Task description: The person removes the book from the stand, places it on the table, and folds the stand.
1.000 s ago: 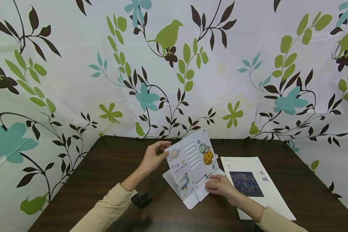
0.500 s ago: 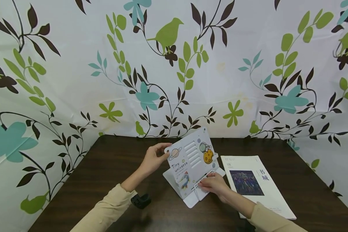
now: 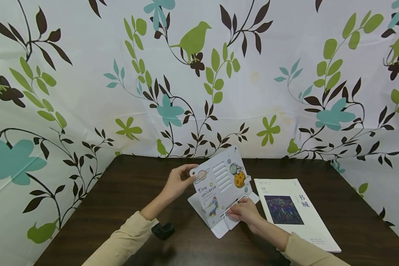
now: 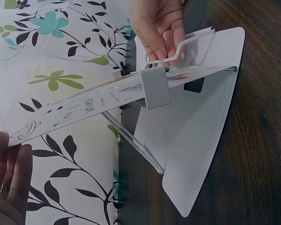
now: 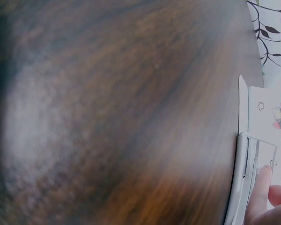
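Observation:
A white metal book stand [image 3: 223, 177], printed with "Tiny universe", a planet, a rocket and an astronaut, stands unfolded on the dark table. My left hand [image 3: 177, 181] pinches the upper left corner of its tilted panel between thumb and fingers. At the panel's lower edge, my right hand [image 3: 246, 212] holds the white wire page holder [image 4: 179, 50], fingers bent at it. The left wrist view shows a flat base [image 4: 196, 136] under the panel and a wire prop [image 4: 136, 145] behind. In the right wrist view, a fingertip lies inside the wire loop [image 5: 274, 157].
A white book [image 3: 316, 221] with a dark picture on its cover lies flat just right of the stand. Behind the dark wooden table [image 3: 129, 195] hangs a cloth [image 3: 252, 85] patterned with leaves and birds. A black wrist device [image 3: 163, 231] sits under the left wrist.
My right hand has slid a little left along the stand's lower edge, from the right part of the wire to its middle. The left hand keeps its hold on the corner.

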### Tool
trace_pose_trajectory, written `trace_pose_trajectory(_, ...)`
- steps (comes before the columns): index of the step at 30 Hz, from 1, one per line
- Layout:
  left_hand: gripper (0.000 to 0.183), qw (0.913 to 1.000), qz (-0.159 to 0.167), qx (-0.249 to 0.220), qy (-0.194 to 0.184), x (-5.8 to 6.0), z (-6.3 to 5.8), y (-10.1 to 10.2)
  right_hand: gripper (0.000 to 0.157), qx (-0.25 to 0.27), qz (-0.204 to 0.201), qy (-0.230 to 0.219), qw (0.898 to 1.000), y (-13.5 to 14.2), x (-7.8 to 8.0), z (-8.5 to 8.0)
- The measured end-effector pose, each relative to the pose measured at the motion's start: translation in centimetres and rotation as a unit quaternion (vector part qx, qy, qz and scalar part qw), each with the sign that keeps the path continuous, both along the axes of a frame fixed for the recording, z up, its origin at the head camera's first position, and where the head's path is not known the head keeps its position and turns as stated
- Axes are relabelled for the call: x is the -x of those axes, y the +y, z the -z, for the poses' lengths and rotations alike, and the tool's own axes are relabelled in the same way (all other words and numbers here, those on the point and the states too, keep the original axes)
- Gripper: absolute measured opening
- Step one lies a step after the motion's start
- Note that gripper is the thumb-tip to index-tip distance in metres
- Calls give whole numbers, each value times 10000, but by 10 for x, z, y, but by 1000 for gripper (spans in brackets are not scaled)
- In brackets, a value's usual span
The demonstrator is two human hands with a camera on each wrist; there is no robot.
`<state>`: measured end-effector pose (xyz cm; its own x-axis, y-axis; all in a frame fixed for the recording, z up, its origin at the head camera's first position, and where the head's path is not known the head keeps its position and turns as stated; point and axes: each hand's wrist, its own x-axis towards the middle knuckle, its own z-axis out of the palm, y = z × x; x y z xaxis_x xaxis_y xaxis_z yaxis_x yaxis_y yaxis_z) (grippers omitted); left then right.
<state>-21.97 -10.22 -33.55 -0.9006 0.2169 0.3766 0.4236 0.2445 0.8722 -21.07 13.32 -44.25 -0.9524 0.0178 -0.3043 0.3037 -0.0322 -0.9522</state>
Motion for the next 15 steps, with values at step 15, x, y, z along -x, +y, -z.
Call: trace_pose_trajectory(15, 36, 9988, 248, -409, -141, 5, 32, 1, 43, -384, -308, 72, 9988, 16, 11, -1)
